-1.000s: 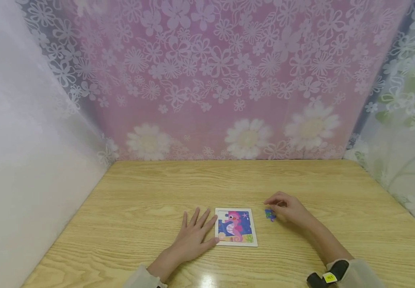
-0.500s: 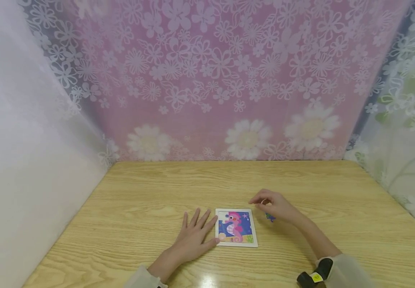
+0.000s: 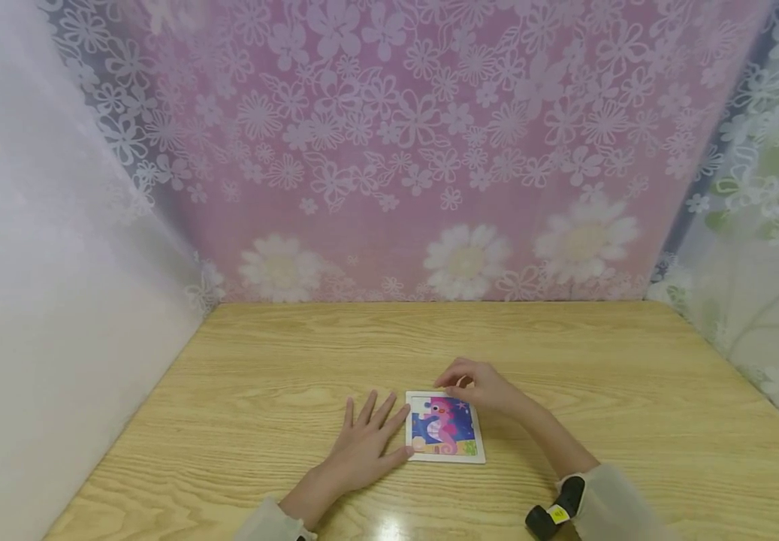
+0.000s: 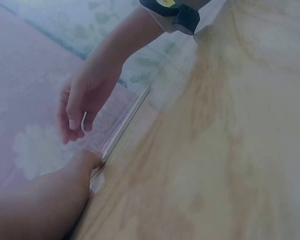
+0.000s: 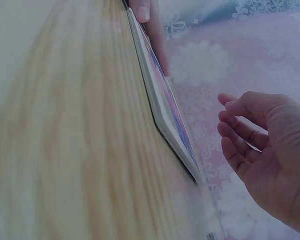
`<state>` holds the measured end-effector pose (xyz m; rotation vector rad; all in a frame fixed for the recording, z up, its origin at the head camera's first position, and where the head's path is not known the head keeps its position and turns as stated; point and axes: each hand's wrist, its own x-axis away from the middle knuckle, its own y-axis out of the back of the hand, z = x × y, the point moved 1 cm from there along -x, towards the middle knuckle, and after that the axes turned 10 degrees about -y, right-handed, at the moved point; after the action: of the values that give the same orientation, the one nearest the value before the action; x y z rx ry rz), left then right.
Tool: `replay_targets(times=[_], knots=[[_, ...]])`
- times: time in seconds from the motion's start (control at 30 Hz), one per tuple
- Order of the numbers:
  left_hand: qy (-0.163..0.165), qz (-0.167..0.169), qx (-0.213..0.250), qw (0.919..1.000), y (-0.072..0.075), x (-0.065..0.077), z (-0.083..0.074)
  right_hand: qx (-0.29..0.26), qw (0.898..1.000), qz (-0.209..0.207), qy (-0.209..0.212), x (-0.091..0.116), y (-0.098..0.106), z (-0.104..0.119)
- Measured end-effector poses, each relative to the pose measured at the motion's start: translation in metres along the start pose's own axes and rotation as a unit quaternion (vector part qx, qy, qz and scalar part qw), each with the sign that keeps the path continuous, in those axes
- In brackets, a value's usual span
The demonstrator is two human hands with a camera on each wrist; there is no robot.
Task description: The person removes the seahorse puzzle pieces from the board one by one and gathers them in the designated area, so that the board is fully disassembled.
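A small framed jigsaw puzzle (image 3: 445, 430) with a pink seahorse picture lies flat on the table. White backing shows at its upper left corner. My left hand (image 3: 362, 448) rests palm down with fingers spread, thumb and index finger touching the puzzle's left edge. Over the far edge of the frame hovers my right hand (image 3: 487, 387), its fingers loosely bent. In the right wrist view nothing shows between the fingers of the right hand (image 5: 270, 137). The blue and green puzzle piece from earlier is out of sight, its former spot now covered by the right wrist.
The pale wooden table (image 3: 308, 346) runs back to a pink flowered curtain (image 3: 389, 150). White sheeting (image 3: 58, 263) closes off the left, and a flowered sheet (image 3: 768, 248) the right. A black band (image 3: 568, 500) circles the right wrist.
My right hand has moved left, from beside the blue and green piece to above the puzzle's far edge. The piece stayed put until the arm hid it. The left hand has kept still.
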<state>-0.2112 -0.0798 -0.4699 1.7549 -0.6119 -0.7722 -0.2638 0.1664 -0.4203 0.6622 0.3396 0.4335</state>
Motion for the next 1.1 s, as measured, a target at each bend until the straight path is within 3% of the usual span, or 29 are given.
replay_targets(times=[0.33,0.6,0.9,1.1], knots=[[-0.003,0.002,0.002,1.0000,-0.001,-0.001,0.000,-0.004,1.000,0.003,-0.007,-0.006,-0.019,0.001],[-0.003,0.002,0.001,1.0000,0.001,0.000,0.001,-0.024,1.000,0.008,-0.003,0.000,-0.020,0.020],[-0.005,0.000,-0.002,1.0000,0.001,0.001,0.001,-0.004,1.000,0.028,-0.001,-0.004,-0.027,-0.013],[-0.008,0.001,0.000,1.0000,0.001,0.001,0.001,0.011,0.999,0.035,0.000,-0.004,-0.028,-0.020]])
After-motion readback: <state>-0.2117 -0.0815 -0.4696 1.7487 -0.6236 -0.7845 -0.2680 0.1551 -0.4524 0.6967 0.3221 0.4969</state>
